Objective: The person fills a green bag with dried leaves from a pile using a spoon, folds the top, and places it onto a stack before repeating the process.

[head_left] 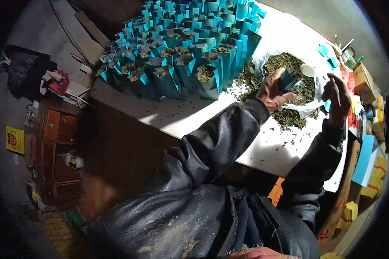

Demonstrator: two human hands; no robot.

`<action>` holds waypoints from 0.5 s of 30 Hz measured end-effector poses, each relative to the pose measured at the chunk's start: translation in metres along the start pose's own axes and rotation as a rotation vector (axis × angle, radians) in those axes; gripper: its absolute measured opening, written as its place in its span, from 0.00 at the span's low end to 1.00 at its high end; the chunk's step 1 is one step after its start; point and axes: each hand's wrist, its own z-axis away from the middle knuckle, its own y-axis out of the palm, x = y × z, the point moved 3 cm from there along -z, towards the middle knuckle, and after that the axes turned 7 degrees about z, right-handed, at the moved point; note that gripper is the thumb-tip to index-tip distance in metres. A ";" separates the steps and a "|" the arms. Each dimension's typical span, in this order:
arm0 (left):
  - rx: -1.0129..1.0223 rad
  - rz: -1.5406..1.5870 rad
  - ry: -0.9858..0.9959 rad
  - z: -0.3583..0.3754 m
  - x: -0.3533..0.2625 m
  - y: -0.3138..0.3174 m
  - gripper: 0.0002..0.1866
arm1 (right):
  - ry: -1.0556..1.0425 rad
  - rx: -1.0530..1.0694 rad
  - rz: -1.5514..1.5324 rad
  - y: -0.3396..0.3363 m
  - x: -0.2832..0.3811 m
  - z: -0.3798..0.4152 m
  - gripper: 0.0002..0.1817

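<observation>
The blue bag (286,80) is in the left hand (275,93), over the big clear bag (307,111). The left fingers are wrapped round its sides, maybe to keep it from tipping. The right hand (338,98) is just right of the big clear bag, with its fingers loose and a bit bent; I see nothing in them. Dry leaves (309,93) fill the big clear bag, and some lie around it on the white table (263,151). A round white thing (307,70), maybe a cup, sits in its far part, likely to be easy to reach. Left of the big clear bag, many filled bags (166,82) stand close, perhaps so they hold each other up.
</observation>
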 end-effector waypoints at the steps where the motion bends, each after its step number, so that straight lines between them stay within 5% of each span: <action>1: 0.004 -0.007 0.005 -0.002 -0.001 -0.002 0.40 | -0.004 -0.006 -0.006 -0.003 -0.013 -0.002 0.12; 3: 0.052 -0.026 -0.109 -0.005 0.000 -0.002 0.39 | 0.175 0.003 0.023 -0.003 -0.060 -0.003 0.11; 7: -0.062 -0.058 -0.006 -0.003 0.003 -0.001 0.37 | 0.080 0.022 0.496 0.015 -0.101 0.001 0.10; 13: -0.078 -0.110 0.021 -0.006 0.010 0.000 0.39 | 0.139 0.087 0.325 0.039 -0.109 0.011 0.07; 15: -0.089 -0.073 0.042 -0.007 0.012 0.000 0.35 | 0.010 0.134 0.331 0.050 -0.101 0.013 0.06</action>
